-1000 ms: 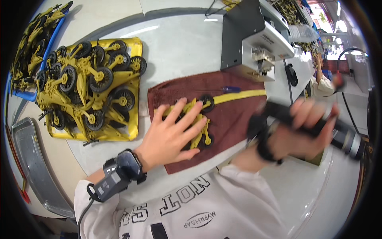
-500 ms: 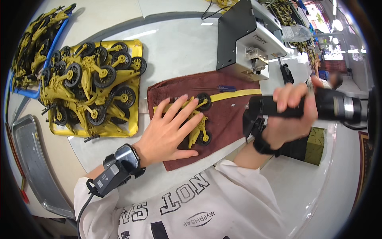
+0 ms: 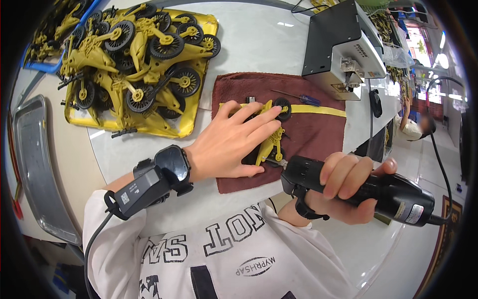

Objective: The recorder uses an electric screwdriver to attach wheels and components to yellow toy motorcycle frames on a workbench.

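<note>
A yellow toy motorcycle (image 3: pixel 269 147) with black wheels lies on a dark red cloth (image 3: pixel 318 134) with a yellow stripe. My left hand (image 3: pixel 234 137) holds it down from above, with the fingers across it and the thumb at its near end; the palm hides part of it. In my right hand (image 3: pixel 348 182) is a black electric screwdriver (image 3: pixel 398 197), held sideways with the fingers wrapped round its body. Its tip reaches the near wheel end of the motorcycle; whether it touches a screw is too small to tell.
A yellow tray (image 3: pixel 191 127) heaped with similar toy motorcycles stands at the left, with a blue tray (image 3: pixel 55 65) behind it. A metal tray (image 3: pixel 37 174) lies far left. A small screwdriver (image 3: pixel 308 100) rests on the cloth before a black-and-white machine (image 3: pixel 328 47). Another person (image 3: pixel 411 127) shows far right.
My right hand has brought the electric screwdriver down and nearer, its tip now at the motorcycle. My left hand stays on the motorcycle. The whole view has shifted.
</note>
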Available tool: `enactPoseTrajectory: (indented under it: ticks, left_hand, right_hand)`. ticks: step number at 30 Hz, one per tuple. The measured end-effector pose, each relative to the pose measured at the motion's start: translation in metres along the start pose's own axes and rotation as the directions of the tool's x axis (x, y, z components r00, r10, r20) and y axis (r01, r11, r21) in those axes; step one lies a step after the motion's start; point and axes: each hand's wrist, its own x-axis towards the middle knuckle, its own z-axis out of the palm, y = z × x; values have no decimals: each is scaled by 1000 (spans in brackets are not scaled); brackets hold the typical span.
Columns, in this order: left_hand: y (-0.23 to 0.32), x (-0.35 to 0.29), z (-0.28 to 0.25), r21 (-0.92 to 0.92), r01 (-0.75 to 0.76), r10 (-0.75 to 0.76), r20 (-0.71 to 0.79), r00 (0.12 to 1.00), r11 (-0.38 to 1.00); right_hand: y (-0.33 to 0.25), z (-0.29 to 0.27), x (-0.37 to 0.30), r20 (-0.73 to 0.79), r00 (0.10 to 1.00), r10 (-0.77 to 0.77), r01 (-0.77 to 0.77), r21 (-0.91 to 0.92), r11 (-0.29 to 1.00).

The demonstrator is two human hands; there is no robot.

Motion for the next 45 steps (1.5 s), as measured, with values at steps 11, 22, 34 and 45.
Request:
enactPoseTrajectory:
  ticks: [11,22,34,45]
  left_hand:
    - [-2,-2,3,47,-42,41,22,999,998]
    - [-1,1,0,80,-48,44,55,998,996]
    - [6,6,-5,88,-45,39,71,997,995]
    - [2,5,-5,84,-42,37,58,998,996]
  right_hand:
    - [9,3,-4,49,997,51,-40,-205,978]
    - [12,28,7,232,954,191,-148,-189,971]
    - [-44,-39,72,-256,940,-227,131,-342,930]
    - [1,-63,98,-351,937,-6,-154,-426,892]
